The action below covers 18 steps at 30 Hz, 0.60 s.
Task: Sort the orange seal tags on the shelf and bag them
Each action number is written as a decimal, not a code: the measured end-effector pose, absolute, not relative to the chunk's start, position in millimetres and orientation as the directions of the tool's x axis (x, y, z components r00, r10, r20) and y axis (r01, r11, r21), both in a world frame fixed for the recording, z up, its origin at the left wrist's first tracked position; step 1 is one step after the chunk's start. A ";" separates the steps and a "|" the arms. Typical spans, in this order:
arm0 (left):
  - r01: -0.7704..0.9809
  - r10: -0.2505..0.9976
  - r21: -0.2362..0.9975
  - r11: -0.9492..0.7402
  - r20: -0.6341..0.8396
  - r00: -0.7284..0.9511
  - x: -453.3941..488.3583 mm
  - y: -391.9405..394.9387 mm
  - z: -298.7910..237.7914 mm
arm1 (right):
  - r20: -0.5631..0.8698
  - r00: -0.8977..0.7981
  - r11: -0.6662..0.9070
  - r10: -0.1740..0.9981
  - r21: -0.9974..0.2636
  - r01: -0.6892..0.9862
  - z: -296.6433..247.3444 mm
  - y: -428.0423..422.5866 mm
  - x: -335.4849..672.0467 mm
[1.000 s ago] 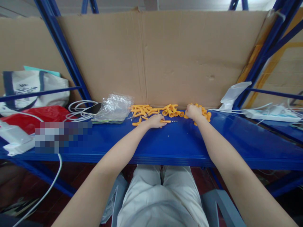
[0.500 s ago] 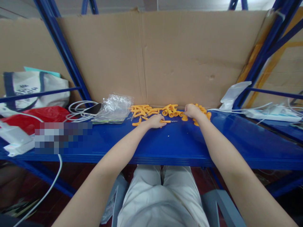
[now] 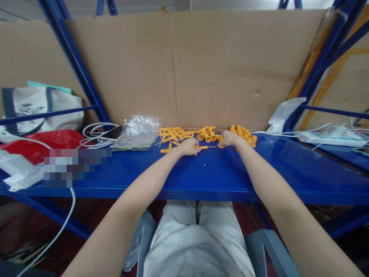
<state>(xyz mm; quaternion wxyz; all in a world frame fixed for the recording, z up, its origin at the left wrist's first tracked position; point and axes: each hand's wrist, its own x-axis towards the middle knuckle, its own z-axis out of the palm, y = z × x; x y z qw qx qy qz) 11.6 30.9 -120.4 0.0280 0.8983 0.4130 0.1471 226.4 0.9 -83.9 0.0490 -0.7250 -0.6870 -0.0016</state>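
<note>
My left hand [image 3: 189, 147] is closed around an orange corkscrew [image 3: 203, 147], whose metal spiral points right, toward my other hand. My right hand [image 3: 230, 138] is closed on a small orange bell-shaped cap [image 3: 221, 144], partly covered by the fingers. A gap separates the cap from the spiral's tip. Behind my left hand lies a pile of loose orange corkscrews [image 3: 170, 133], some with spirals showing. Between the hands, farther back, sit several orange pieces with T-handles and bell-shaped ends [image 3: 206, 134]. More orange caps [image 3: 245, 134] cluster just right of my right hand.
Clear plastic bags [image 3: 141, 129] and a phone [image 3: 113, 132] lie left of the pile on the blue shelf [image 3: 184, 177]. Cardboard [image 3: 219, 69] stands along the back. White cables and a power strip [image 3: 331, 138] are at right; a red bag [image 3: 52, 142] is at left.
My right hand has moved slightly left and toward me, with a cap now showing at its fingertips, nearer the spiral. My left hand stays nearly in place with the corkscrew.
</note>
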 end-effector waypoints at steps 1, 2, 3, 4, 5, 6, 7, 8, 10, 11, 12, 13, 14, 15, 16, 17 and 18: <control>0.735 0.752 0.176 -0.655 0.247 0.611 11.9 30.9 -120.6 | 0.070 0.059 -0.054 0.996 -0.077 0.996 -84.2 0.2 225.3; 0.734 0.752 0.180 -0.655 0.259 0.607 12.0 31.0 -120.9 | 0.074 0.060 -0.054 0.995 -0.084 0.995 -84.4 -0.4 224.4; 0.733 0.749 0.182 -0.656 0.277 0.602 12.0 31.3 -121.3 | 0.083 0.061 -0.054 0.995 -0.085 0.995 -84.3 -0.7 223.6; 0.732 0.748 0.184 -0.656 0.295 0.595 11.8 31.9 -121.8 | 0.094 0.059 -0.051 0.994 -0.078 0.996 -84.2 -0.9 223.0; 0.734 0.749 0.188 -0.653 0.309 0.587 11.4 32.5 -122.3 | 0.108 0.055 -0.048 0.993 -0.066 0.997 -84.0 -1.0 222.4; 0.738 0.753 0.194 -0.646 0.318 0.576 10.9 33.2 -122.7 | 0.119 0.051 -0.045 0.992 -0.051 0.998 -83.6 -1.0 221.7; 0.745 0.761 0.202 -0.636 0.323 0.562 10.3 33.9 -123.0 | 0.128 0.043 -0.039 0.991 -0.035 0.999 -83.2 -1.0 221.0; 0.752 0.769 0.209 -0.625 0.328 0.549 9.8 34.4 -123.2 | 0.133 0.030 -0.028 0.991 -0.022 0.999 -82.8 -0.9 220.1; 0.760 0.775 0.212 -0.614 0.344 0.530 9.2 35.0 -123.6 | 0.140 -0.006 0.006 0.990 -0.001 1.000 -82.1 -0.6 218.5; 0.762 0.774 0.209 -0.613 0.352 0.526 9.2 35.1 -123.8 | 0.137 -0.028 0.027 0.990 0.009 1.000 -82.0 -0.3 217.9; 0.762 0.772 0.205 -0.614 0.360 0.525 9.5 35.1 -124.1 | 0.132 -0.049 0.047 0.990 0.019 0.999 -82.0 0.0 217.5; 0.762 0.768 0.200 -0.616 0.366 0.525 9.8 35.2 -124.6 | 0.124 -0.065 0.062 0.990 0.028 0.998 -82.2 0.4 217.3; 0.762 0.765 0.195 -0.618 0.369 0.527 10.3 35.3 -125.2 | 0.117 -0.077 0.073 0.990 0.034 0.997 -82.6 1.0 217.3; 0.761 0.762 0.189 -0.621 0.372 0.530 10.8 35.6 -125.8 | 0.113 -0.084 0.080 0.990 0.038 0.996 -83.1 1.5 217.6; 0.759 0.758 0.183 -0.624 0.376 0.533 11.1 35.9 -126.4 | 0.111 -0.087 0.083 0.990 0.040 0.996 -83.6 2.1 218.1; 0.757 0.754 0.177 -0.629 0.379 0.537 11.3 36.4 -127.0 | 0.115 -0.088 0.083 0.989 0.041 0.996 -84.2 2.6 218.6; 0.755 0.750 0.172 -0.633 0.380 0.542 11.3 37.0 -127.5 | 0.121 -0.092 0.088 0.988 0.040 0.995 -84.7 3.0 219.2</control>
